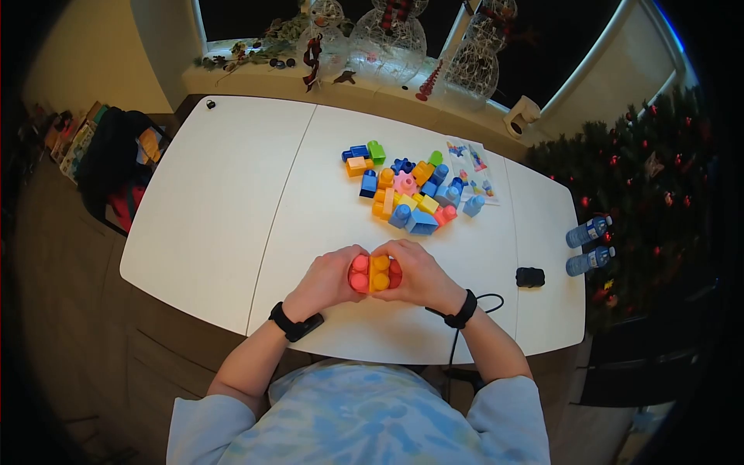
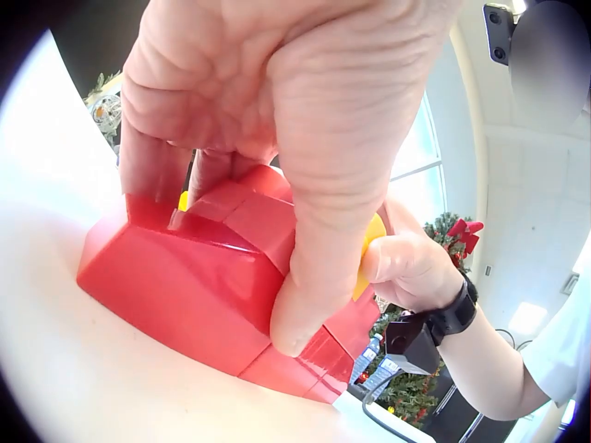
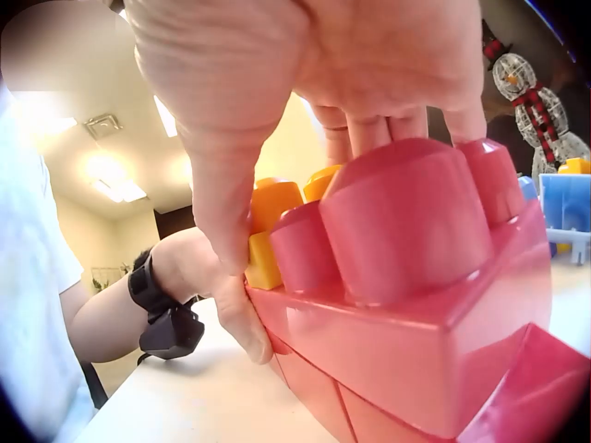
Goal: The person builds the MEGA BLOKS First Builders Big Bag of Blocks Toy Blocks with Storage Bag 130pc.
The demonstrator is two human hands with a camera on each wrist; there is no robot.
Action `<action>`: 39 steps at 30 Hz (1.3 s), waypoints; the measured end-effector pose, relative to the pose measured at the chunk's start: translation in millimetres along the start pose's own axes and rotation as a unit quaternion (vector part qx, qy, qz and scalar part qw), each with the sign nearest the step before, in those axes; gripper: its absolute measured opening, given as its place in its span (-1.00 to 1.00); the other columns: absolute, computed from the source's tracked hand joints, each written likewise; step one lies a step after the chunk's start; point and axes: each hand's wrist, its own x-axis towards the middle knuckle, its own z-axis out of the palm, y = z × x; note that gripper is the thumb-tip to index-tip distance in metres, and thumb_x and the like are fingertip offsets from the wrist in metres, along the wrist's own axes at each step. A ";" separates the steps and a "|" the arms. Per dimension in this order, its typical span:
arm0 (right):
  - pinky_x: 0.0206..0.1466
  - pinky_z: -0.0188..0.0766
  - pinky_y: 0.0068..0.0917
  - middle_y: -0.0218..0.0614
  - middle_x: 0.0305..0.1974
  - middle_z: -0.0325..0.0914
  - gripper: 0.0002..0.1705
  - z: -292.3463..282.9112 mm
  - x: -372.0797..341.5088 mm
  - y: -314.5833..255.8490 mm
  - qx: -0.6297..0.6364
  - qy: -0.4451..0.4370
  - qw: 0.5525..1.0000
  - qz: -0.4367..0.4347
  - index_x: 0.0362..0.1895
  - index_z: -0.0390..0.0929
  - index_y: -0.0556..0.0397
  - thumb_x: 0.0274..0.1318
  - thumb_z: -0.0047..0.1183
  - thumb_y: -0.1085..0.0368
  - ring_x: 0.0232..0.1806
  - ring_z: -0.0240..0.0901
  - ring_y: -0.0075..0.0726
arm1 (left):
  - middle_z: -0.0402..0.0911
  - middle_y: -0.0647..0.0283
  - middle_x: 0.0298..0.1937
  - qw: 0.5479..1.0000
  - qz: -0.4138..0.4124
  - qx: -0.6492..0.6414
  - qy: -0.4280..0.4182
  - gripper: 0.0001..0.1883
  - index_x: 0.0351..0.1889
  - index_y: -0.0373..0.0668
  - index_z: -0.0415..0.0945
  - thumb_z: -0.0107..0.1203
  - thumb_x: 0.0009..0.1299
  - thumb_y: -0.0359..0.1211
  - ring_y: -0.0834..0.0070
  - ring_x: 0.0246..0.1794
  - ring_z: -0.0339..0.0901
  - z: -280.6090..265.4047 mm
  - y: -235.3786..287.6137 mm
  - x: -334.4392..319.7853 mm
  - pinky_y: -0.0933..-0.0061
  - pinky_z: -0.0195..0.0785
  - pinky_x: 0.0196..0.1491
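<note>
Both hands grip one joined build of blocks over the near part of the table, the left hand (image 1: 329, 277) on one side and the right hand (image 1: 422, 277) on the other. Between them show pink-red studs (image 1: 359, 273) and a yellow-orange block (image 1: 380, 273). Angled red blocks (image 2: 185, 286) make up its lower part in the left wrist view, with the left thumb pressed along them. Large red studs (image 3: 406, 221) stand near the right palm in the right wrist view; the right thumb reaches down by a yellow block (image 3: 263, 261). Some fingers are hidden behind the blocks.
Loose coloured blocks (image 1: 422, 223) lie beyond the hands, beside a printed sheet (image 1: 487, 172). A black case (image 1: 530, 277) and two water bottles (image 1: 587, 232) are at the right. A black cable (image 1: 454, 341) runs by the right wrist. A phone-like black object (image 1: 310, 325) lies near the left wrist.
</note>
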 end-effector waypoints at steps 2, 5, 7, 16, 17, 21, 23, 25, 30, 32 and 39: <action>0.21 0.50 -0.15 -0.19 0.00 0.60 -0.29 1.4 0.1 2.2 0.001 0.002 1.000 -0.003 0.09 0.52 -0.06 -0.16 0.61 0.14 0.11 0.54 0.05 | 0.73 0.10 -0.08 1.000 0.000 0.000 -0.003 -0.41 0.04 -0.11 0.56 0.54 0.00 -0.38 0.00 -0.07 0.69 -1.0 1.6 -0.3 0.14 0.59 -0.01; 0.19 0.50 -0.14 -0.19 -0.01 0.60 -0.29 2.7 -0.8 4.2 0.002 0.006 1.000 -0.009 0.08 0.50 -0.07 -0.16 0.61 0.13 0.09 0.54 0.05 | 0.73 0.09 -0.09 1.000 -0.003 0.002 -0.002 -0.41 0.03 -0.11 0.56 0.54 0.00 -0.39 0.00 -0.08 0.68 -1.1 2.9 0.4 0.14 0.59 -0.01; 0.19 0.50 -0.14 -0.19 -0.01 0.59 -0.29 2.4 -0.6 3.3 0.004 0.008 1.000 -0.013 0.08 0.50 -0.07 -0.16 0.61 0.13 0.09 0.53 0.06 | 0.73 0.09 -0.09 1.000 -0.001 0.003 -0.001 -0.42 0.03 -0.11 0.56 0.53 0.00 -0.39 0.00 -0.08 0.68 -0.2 2.7 0.5 0.14 0.59 -0.01; 0.41 0.31 0.02 -0.16 -0.06 0.63 -0.27 5.8 -1.6 2.7 -0.008 0.010 1.000 -0.012 0.08 0.44 -0.02 -0.17 0.58 0.12 0.08 0.57 0.00 | 0.75 0.07 -0.02 1.000 -0.018 0.019 -0.016 -0.29 0.15 -0.15 0.58 0.61 -0.03 -0.32 0.07 -0.01 0.71 0.7 -1.1 0.6 0.21 0.59 0.10; 0.45 0.27 0.06 -0.17 -0.05 0.64 -0.25 7.0 -2.3 3.1 -0.016 0.005 1.000 -0.008 0.11 0.44 -0.01 -0.15 0.58 0.10 0.11 0.58 -0.01 | 0.75 0.08 -0.01 1.000 -0.020 0.017 -0.016 -0.29 0.15 -0.15 0.58 0.61 -0.03 -0.32 0.07 -0.01 0.71 0.8 -1.3 0.7 0.21 0.59 0.10; 0.31 0.45 -0.17 -0.18 0.04 0.63 -0.22 -10.7 1.6 -4.7 -0.057 -0.037 0.998 -0.015 0.14 0.52 -0.03 -0.16 0.62 0.05 0.16 0.56 -0.01 | 0.75 0.08 -0.01 1.000 -0.020 0.017 -0.014 -0.29 0.15 -0.15 0.58 0.61 -0.03 -0.32 0.08 -0.01 0.71 -0.3 -0.7 0.3 0.21 0.59 0.10; 0.31 0.45 -0.17 -0.16 0.07 0.64 -0.23 -33.1 11.1 -2.0 -0.019 -0.034 0.999 0.015 0.17 0.53 -0.03 -0.12 0.60 0.03 0.20 0.55 0.00 | 0.75 0.08 -0.01 1.000 -0.018 0.012 -0.019 -0.29 0.15 -0.15 0.58 0.60 -0.03 -0.32 0.08 -0.01 0.71 0.5 -2.2 -0.5 0.22 0.59 0.10; 0.31 0.45 -0.17 -0.14 0.09 0.64 -0.23 -51.8 28.0 7.9 0.023 -0.035 0.998 0.048 0.21 0.54 -0.04 -0.07 0.58 0.01 0.23 0.55 0.00 | 0.75 0.09 -0.01 1.000 -0.014 0.016 -0.022 -0.29 0.14 -0.16 0.58 0.60 -0.03 -0.31 0.08 -0.02 0.71 -0.5 -4.1 0.8 0.23 0.59 0.09; 0.22 0.49 -0.14 -0.16 0.03 0.65 -0.45 -54.1 81.8 42.0 -0.128 0.025 0.990 0.060 0.05 0.61 0.01 0.00 0.47 0.10 0.16 0.54 0.03 | 0.75 0.10 -0.03 0.999 -0.011 0.026 -0.027 -0.32 0.12 -0.15 0.58 0.59 -0.02 -0.30 0.07 -0.03 0.70 -0.9 -2.7 -0.4 0.21 0.59 0.08; 0.20 0.49 -0.12 -0.17 0.02 0.65 -0.43 -33.7 96.6 65.9 -0.185 0.009 0.982 0.040 0.04 0.61 0.01 -0.05 0.48 0.10 0.14 0.53 0.03 | 0.75 0.11 -0.04 0.999 -0.008 0.026 -0.024 -0.32 0.11 -0.14 0.58 0.59 -0.02 -0.29 0.07 -0.03 0.70 -0.5 -3.0 -0.2 0.21 0.59 0.08; 0.19 0.45 0.07 -0.09 0.03 0.60 -0.38 3.6 111.0 89.4 -0.335 0.009 0.941 0.041 0.02 0.56 0.03 -0.18 0.50 0.17 0.22 0.47 0.01 | 0.70 0.11 0.06 0.999 0.025 0.026 -0.004 -0.21 0.24 -0.10 0.46 0.58 0.01 -0.26 0.09 0.03 0.68 0.6 -3.9 -5.9 0.17 0.58 0.11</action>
